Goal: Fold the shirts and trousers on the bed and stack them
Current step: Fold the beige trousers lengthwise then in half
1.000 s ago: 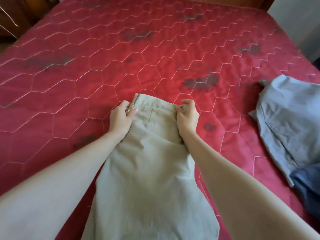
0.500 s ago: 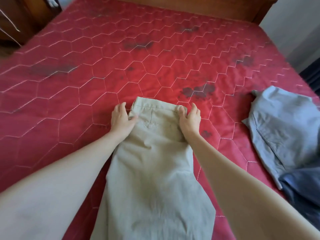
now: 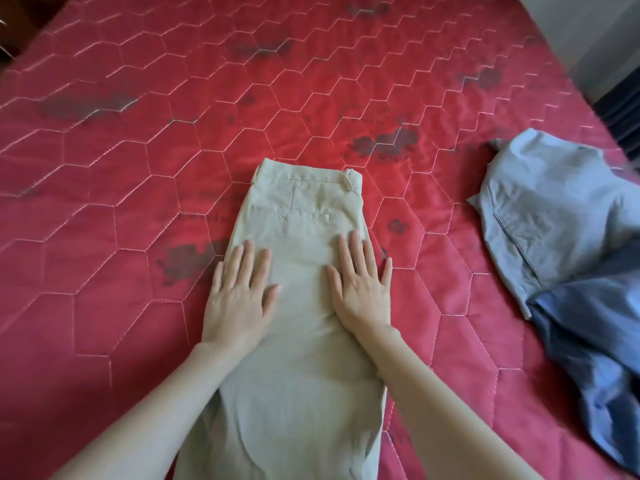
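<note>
Beige trousers (image 3: 301, 216) lie folded lengthwise on the red quilted bed (image 3: 138, 150), waistband away from me and legs running off the bottom of the view. My left hand (image 3: 240, 294) presses flat on the trousers' left edge, fingers straight and spread. On the right side of the trousers my right hand (image 3: 360, 285) lies flat too, its little finger reaching onto the bedcover. A light blue garment (image 3: 550, 206) lies crumpled at the right, with a dark blue garment (image 3: 595, 348) partly over its near end.
The bedcover carries dark stains, one just left of my left hand. A wall and a dark gap (image 3: 620, 112) run along the bed's right edge. Dark wooden furniture (image 3: 20, 15) shows at the top left corner.
Both hands let go of the waistband and slid back toward me along the trousers, now lying flat below the pocket. The view moved closer to the bed.
</note>
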A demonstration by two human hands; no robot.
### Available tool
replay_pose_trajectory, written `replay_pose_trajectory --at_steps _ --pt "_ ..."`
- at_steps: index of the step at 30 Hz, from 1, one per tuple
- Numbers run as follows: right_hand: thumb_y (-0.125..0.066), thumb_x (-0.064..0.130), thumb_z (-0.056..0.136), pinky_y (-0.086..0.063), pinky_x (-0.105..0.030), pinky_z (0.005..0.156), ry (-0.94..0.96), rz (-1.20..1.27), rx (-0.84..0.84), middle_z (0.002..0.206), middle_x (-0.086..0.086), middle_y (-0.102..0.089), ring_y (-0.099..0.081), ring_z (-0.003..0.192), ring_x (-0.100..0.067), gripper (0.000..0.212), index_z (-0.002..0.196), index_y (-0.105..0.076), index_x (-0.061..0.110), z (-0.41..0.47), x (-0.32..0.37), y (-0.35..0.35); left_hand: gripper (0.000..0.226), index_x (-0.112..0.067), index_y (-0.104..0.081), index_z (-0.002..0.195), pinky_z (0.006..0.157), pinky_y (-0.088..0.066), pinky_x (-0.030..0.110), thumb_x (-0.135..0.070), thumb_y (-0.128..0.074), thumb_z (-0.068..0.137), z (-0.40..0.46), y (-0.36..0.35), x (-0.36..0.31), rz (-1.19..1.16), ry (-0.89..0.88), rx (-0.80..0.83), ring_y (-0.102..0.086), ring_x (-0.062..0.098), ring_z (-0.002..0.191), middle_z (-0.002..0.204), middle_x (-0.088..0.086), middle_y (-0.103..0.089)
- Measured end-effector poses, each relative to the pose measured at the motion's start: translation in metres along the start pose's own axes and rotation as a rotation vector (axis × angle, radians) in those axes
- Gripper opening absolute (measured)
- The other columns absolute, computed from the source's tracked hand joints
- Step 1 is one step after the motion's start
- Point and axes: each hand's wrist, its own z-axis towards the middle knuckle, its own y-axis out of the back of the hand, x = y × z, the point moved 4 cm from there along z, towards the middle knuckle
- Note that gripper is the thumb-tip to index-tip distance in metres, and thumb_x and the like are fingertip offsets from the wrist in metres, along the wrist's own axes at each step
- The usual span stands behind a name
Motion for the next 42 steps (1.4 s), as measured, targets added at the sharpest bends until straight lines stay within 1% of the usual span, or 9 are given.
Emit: replay_pose_trajectory --at_steps 3,6,10,14,21,25,32,37,42 --pt "-0.015 0.045 0.103 0.005 -0.041 0.120 -0.093 0.097 0.079 0.162 0.003 0.004 0.008 0.149 -0.015 0.058 0.154 0.002 0.025 -0.003 -0.015 0.010 0.064 -0.015 -0.011 0.154 0.119 0.000 0.046 -0.049 -0.010 0.100 0.004 0.005 -0.002 0.060 0.029 0.077 -0.002 0.026 0.150 0.162 0.011 -0.006" --pt "-0.030 0.032 0.105 -0.013 -0.034 0.119 -0.152 0.308 -0.019 0.158 -0.003 -0.026 -0.016 0.147 -0.019 0.047 0.148 -0.035 0.015 -0.016 -0.026 0.027 0.063 -0.013 -0.010 0.155 0.120 0.005 0.047 -0.044 -0.016 0.101 0.020 0.017 -0.014 0.108 -0.097 0.066 0.003 0.023 0.150 0.162 0.008 -0.004" --pt "-0.051 0.021 0.097 -0.034 -0.021 0.081 -0.265 0.450 -0.157 0.109 0.006 -0.062 -0.050 0.106 -0.016 0.022 0.105 -0.071 0.018 -0.042 -0.041 0.039 0.058 -0.020 0.000 0.155 0.119 0.008 0.044 -0.039 -0.018 0.104 0.060 0.026 -0.052 0.110 -0.368 0.060 0.010 0.019 0.149 0.163 0.001 0.006" --pt "-0.057 0.030 0.092 -0.044 -0.029 0.071 -0.429 0.627 -0.108 0.088 0.010 -0.063 -0.057 0.083 -0.011 0.015 0.088 -0.070 0.022 -0.058 -0.045 0.040 0.057 -0.024 0.002 0.155 0.120 0.005 0.045 -0.042 -0.018 0.104 0.097 0.020 -0.095 0.135 -0.482 0.124 0.010 0.017 0.149 0.162 -0.001 0.010" --pt "-0.067 0.050 0.080 -0.048 -0.030 0.067 -0.554 0.724 0.047 0.073 0.013 -0.064 -0.060 0.071 -0.004 0.022 0.086 -0.063 0.029 -0.102 -0.044 0.032 0.065 -0.018 0.010 0.153 0.121 0.003 0.043 -0.049 -0.009 0.099 0.103 -0.001 -0.102 0.100 -0.410 0.072 0.009 0.016 0.149 0.162 0.000 0.011" --pt "-0.070 0.040 0.080 -0.036 -0.024 0.055 -0.466 0.675 -0.200 0.058 0.009 -0.049 -0.046 0.058 -0.010 0.031 0.068 -0.046 0.024 -0.107 -0.035 0.045 0.069 -0.016 0.010 0.153 0.121 0.004 0.038 -0.050 -0.002 0.094 0.104 -0.004 -0.098 0.046 -0.366 0.048 0.007 0.015 0.149 0.162 0.004 0.010" --pt "-0.069 0.028 0.086 -0.040 -0.034 0.061 -0.641 0.763 -0.327 0.060 0.006 -0.055 -0.051 0.062 -0.016 0.024 0.071 -0.054 0.018 -0.126 -0.044 0.027 0.064 -0.013 0.003 0.154 0.121 0.003 0.034 -0.045 -0.012 0.100 0.105 -0.010 -0.097 0.027 -0.319 -0.018 0.003 0.016 0.150 0.162 0.006 0.006" --pt "-0.075 0.027 0.078 -0.040 -0.020 0.065 -0.698 0.764 -0.399 0.086 0.013 -0.056 -0.056 0.074 -0.004 0.018 0.085 -0.058 0.025 -0.136 -0.044 0.032 0.062 -0.022 0.003 0.154 0.120 0.001 0.036 -0.045 -0.014 0.100 0.106 -0.009 -0.097 0.021 -0.347 -0.038 0.001 0.020 0.150 0.163 0.008 0.005" --pt "-0.072 0.040 0.081 -0.046 -0.027 0.067 -0.803 0.888 -0.284 0.070 0.016 -0.067 -0.061 0.069 0.000 0.014 0.073 -0.066 0.030 -0.166 -0.042 0.025 0.060 -0.028 0.005 0.154 0.121 0.000 0.039 -0.047 -0.010 0.099 0.105 -0.008 -0.098 0.017 -0.354 -0.009 0.003 0.020 0.150 0.163 0.005 0.008"
